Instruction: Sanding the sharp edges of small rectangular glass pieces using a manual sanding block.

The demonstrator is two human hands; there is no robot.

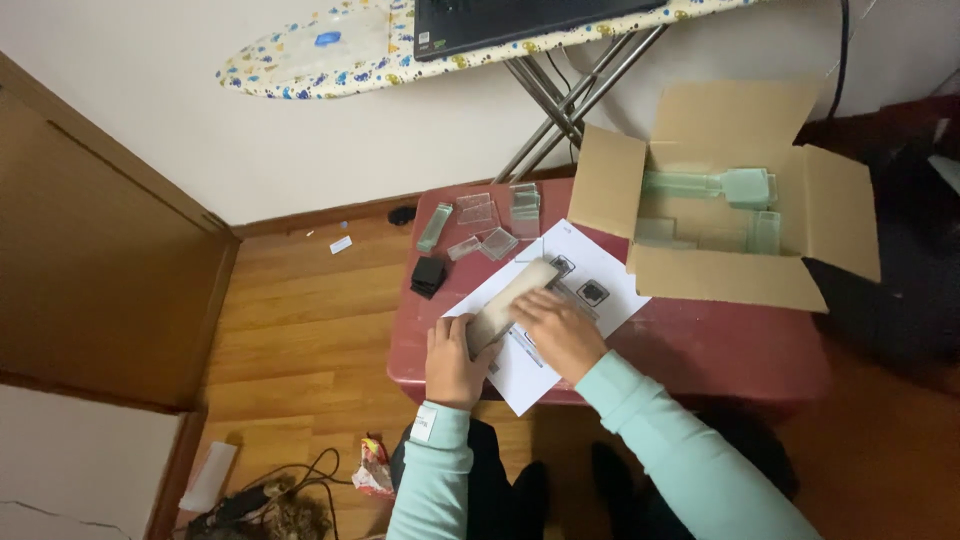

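Both hands on a long flat grey pad

Left hand gripping its near end, right hand open flat beside it, over white paper sheet on red tabletop

Open brown cardboard box stood at right end of red table, flaps spread, pale green clear plastic pieces inside. White printed paper sheet lay flat just left of box, small dark square pictures on it, partly under both hands. Black laptop screen edge showed at top, resting on patterned ironing board. Small white label sat on left cuff. Crumpled red and yellow wrapper lay on wooden floor below. White paper scrap near skirting.
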